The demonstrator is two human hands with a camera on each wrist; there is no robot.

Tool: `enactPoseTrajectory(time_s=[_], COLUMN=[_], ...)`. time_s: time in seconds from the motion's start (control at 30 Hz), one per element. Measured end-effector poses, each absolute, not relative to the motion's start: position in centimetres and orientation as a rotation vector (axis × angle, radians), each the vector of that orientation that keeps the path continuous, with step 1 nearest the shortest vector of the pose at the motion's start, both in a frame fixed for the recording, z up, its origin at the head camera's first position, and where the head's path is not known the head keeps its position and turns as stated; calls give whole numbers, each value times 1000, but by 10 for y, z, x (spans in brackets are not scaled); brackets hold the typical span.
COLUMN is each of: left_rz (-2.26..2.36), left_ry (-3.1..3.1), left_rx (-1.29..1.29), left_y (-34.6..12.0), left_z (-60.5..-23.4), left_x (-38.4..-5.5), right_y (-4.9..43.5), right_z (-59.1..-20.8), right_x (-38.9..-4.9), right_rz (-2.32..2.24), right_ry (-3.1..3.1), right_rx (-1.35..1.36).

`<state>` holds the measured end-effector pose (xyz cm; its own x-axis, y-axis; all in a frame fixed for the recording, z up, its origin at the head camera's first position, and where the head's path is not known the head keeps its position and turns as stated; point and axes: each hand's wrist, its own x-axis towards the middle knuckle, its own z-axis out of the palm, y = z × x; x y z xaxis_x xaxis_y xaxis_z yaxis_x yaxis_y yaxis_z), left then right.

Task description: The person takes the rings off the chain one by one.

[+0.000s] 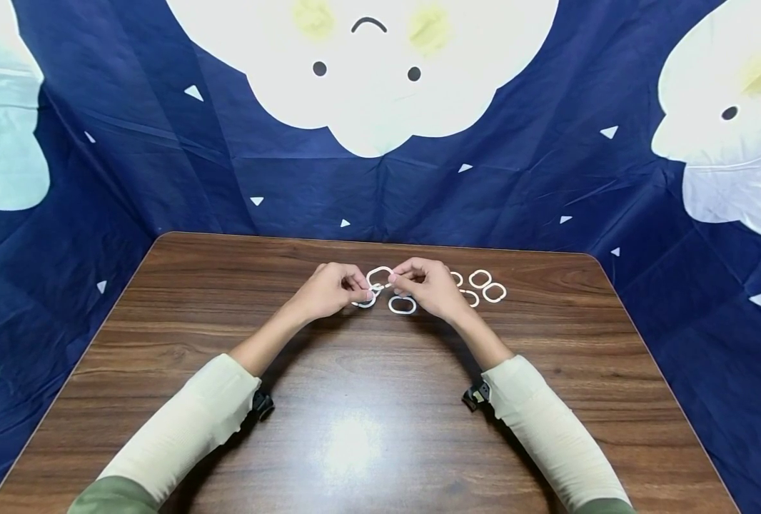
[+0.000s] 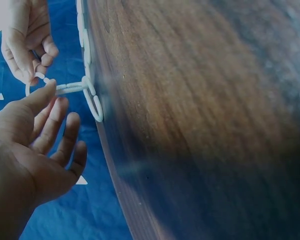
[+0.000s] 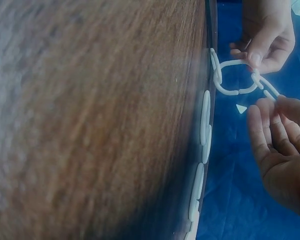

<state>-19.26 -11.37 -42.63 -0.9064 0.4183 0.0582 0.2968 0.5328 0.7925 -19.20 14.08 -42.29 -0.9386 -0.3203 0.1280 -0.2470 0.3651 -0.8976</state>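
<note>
My left hand pinches a white plastic chain link between thumb and fingertips. That link hangs upright over the table and is hooked through another white link at the tabletop. A further white link is pinched by its edge in my right hand; its other end meets the left-hand link at the left fingertips. In the left wrist view, the thumb of the left hand covers part of this joint. The other fingers of the right hand are loosely bent.
One loose white link lies on the brown wooden table between the hands. Several more lie to the right, among them one link and another beside it; the right hand partly hides others. A blue curtain hangs behind.
</note>
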Motion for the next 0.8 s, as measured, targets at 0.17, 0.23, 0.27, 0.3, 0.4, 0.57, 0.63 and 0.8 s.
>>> enactPoseTrajectory(time_s=[0.17,0.23,0.27,0.3,0.4,0.57,0.63,0.8], left_rz=[1319,1320,1323,1324,1323,1328,1332,1332], left_ry=[2644,2655,2658,2663,2681,2704,2708,2725], left_rx=[640,638,636,633,624,618,616,618], left_y=[-114,-115,-115,-115,-116,-117,-116,-116], left_z=[-425,-425,-425,-425,-425,-424,-424,-422], left_x=[-193,-193,-193,-193,-193,-193,-193,-192], right_y=[140,140,140,139,138,134,132,127], right_z=[-423,-424,-424,-424,-425,-426,-426,-427], right_x=[-192,-191,-191,-191,-190,-188,-187,-185], right_rz=[-1666,-1673,-1676,-1681,-1693,-1736,-1768,-1857], right_ry=[2531,2532,2533,2533,2537,2508,2479,2401], right_rx=[-510,-496,-487,-476,-436,-362,-329,-218])
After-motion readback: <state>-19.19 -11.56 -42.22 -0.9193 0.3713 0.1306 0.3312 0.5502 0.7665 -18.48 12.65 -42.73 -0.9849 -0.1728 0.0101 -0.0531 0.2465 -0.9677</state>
